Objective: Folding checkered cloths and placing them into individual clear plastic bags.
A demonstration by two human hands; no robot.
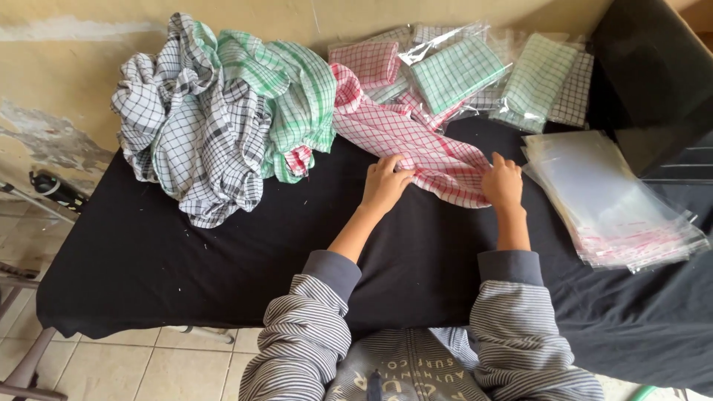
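Observation:
A red-and-white checked cloth (416, 145) lies stretched across the black-covered table (186, 252), running from the back pile toward me. My left hand (386, 182) pinches its near left edge. My right hand (503, 182) grips its near right corner. Both hands hold the cloth down against the table top.
A heap of loose checked cloths (215, 111) in black, green and white sits at the back left. Folded cloths in clear bags (475, 70) lie at the back. A stack of empty clear plastic bags (601, 197) rests at the right. A dark box (653, 82) stands far right.

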